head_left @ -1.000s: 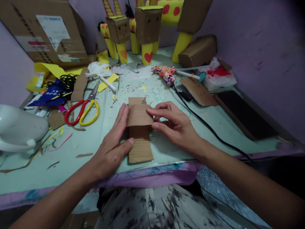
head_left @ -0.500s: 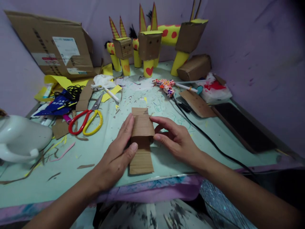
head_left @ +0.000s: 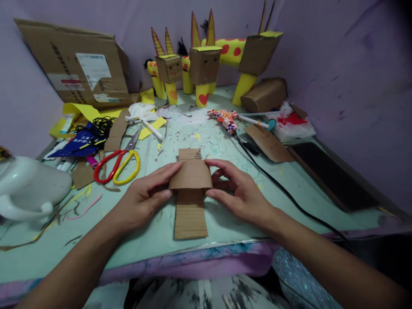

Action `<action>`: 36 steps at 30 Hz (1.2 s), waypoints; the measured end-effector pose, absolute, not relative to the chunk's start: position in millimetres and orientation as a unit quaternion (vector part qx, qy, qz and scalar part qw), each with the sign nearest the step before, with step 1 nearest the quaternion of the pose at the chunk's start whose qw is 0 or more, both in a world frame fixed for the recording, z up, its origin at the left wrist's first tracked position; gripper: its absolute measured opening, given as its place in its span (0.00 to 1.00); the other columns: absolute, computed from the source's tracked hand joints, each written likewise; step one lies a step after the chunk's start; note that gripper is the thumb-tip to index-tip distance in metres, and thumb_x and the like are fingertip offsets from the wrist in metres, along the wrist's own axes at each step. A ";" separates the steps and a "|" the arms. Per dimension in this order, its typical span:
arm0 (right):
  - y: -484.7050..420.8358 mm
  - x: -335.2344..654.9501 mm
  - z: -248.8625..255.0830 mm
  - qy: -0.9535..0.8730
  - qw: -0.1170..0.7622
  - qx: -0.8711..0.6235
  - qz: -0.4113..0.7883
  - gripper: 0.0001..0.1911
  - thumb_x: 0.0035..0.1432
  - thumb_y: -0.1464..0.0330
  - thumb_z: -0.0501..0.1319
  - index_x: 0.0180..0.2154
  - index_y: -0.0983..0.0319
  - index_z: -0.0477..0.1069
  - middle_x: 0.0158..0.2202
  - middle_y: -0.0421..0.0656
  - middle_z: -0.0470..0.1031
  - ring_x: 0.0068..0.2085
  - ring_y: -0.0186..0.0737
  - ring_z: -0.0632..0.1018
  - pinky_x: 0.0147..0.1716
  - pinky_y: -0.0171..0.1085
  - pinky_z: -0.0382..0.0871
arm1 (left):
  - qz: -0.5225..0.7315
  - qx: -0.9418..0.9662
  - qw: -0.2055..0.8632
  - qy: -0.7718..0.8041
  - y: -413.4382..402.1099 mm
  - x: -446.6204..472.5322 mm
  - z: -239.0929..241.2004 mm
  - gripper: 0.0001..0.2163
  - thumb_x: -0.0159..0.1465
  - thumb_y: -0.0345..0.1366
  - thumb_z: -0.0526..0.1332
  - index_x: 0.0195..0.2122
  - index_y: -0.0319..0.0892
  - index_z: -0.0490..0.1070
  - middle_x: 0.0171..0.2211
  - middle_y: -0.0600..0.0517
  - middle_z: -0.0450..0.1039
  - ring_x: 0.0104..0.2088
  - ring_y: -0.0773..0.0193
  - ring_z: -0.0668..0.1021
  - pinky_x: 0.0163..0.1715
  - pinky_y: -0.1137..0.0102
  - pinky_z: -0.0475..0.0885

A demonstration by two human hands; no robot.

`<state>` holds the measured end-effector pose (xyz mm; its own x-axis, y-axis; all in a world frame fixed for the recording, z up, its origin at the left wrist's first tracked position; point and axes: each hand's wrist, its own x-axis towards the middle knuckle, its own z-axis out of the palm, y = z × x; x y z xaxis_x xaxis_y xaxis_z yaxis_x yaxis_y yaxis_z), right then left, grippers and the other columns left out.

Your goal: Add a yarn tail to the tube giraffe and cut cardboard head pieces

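Observation:
A short cardboard piece (head_left: 191, 175) arches across a longer cardboard strip (head_left: 191, 219) that lies lengthwise on the table near its front edge. My left hand (head_left: 146, 195) grips the left edge of the arched piece between thumb and fingers. On the opposite side, my right hand (head_left: 233, 184) pinches its right edge, fingers curled and thumb at the lower corner. The strip sticks out beyond the arched piece at both ends. Whatever lies under the arch is in shadow.
Red and yellow scissors (head_left: 117, 165) lie at left beside a white cup (head_left: 32, 189). A floral-patterned glue gun (head_left: 225, 119) trails a black cord (head_left: 280, 189) on the right, near a phone (head_left: 331, 176). Cardboard giraffe figures (head_left: 206, 66) stand behind; a cardboard box (head_left: 74, 64) leans back left.
My left hand has shifted left from lying along the cardboard to holding the short piece's left edge. That piece now spreads wider over the strip. The view has tilted slightly.

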<state>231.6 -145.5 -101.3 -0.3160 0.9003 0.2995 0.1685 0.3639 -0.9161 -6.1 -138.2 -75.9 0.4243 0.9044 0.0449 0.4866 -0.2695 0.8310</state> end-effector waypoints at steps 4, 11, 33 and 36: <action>-144.2 231.9 -102.4 -0.682 0.450 -0.403 0.412 0.24 0.51 0.68 0.65 0.51 0.55 0.64 0.52 0.46 0.67 0.43 0.41 0.74 0.44 0.44 0.73 | 0.297 0.721 0.389 0.491 -136.9 -4.1 -72.0 0.25 0.58 0.41 0.61 0.57 0.47 0.62 0.57 0.48 0.65 0.54 0.52 0.69 0.53 0.61 0.66; -141.9 228.4 -108.9 -0.631 0.487 -0.366 0.481 0.24 0.50 0.68 0.66 0.49 0.54 0.65 0.53 0.44 0.66 0.53 0.44 0.70 0.47 0.45 0.72 | 0.319 0.676 0.445 0.493 -138.5 3.6 -72.9 0.21 0.56 0.36 0.62 0.52 0.42 0.65 0.54 0.44 0.68 0.52 0.51 0.72 0.51 0.58 0.69; -148.4 228.1 -108.9 -0.663 0.464 -0.353 0.469 0.28 0.49 0.69 0.66 0.52 0.56 0.62 0.55 0.47 0.64 0.58 0.48 0.66 0.50 0.49 0.70 | 0.270 0.803 0.230 0.478 -144.4 5.4 -81.2 0.24 0.60 0.34 0.55 0.58 0.37 0.60 0.59 0.44 0.62 0.58 0.52 0.64 0.58 0.57 0.58; -153.0 231.5 -108.2 -0.723 0.427 -0.361 0.406 0.35 0.49 0.66 0.67 0.57 0.55 0.57 0.60 0.49 0.59 0.61 0.50 0.61 0.54 0.53 0.65 | 0.282 0.817 0.180 0.469 -145.8 5.6 -81.3 0.22 0.59 0.30 0.53 0.56 0.38 0.63 0.57 0.43 0.62 0.57 0.54 0.65 0.56 0.59 0.61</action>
